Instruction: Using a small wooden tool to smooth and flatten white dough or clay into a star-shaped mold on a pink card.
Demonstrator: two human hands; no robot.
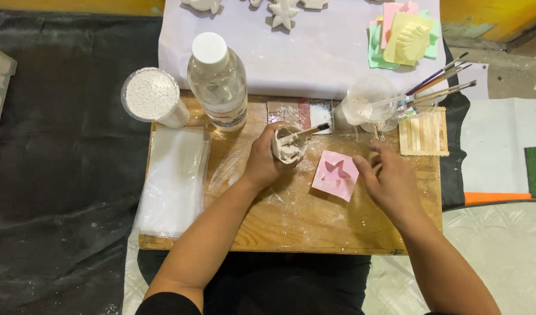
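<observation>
A person's left hand (262, 160) wraps around a small, plaster-caked mixing cup (289, 144), fingers closed about its side, holding it tipped just above a dusty wooden worktop (291, 224). A thin brush with a dark tip (310, 130) rests in the cup's grey-white paste, its handle leaning away toward the right.

The right hand (387, 178) hovers loosely open, fingers curled and holding nothing, with its fingertips just beside a pink square silicone mould with a star-shaped hollow (336, 175). The mould lies flat on the worktop between the two hands, dusted with white powder.

Beyond the left hand stands a clear plastic bottle with a white cap (218, 81), and to that bottle's left a round clear tub heaped with grainy white powder (152, 96). To the left of the left forearm lies a stack of glossy transparent plastic sheets (174, 181). Beyond the right hand sits a cloudy plastic cup (370, 105) with several thin paintbrushes (440, 84) fanned out beside it, and a small mat of pale wooden craft sticks (423, 134). Farther off, on a white paper sheet (315, 55), lie a white star-shaped plaster cast (283, 13) and a pile of pastel moulds, the top one yellow with a ribbed shell pattern (408, 36).
</observation>
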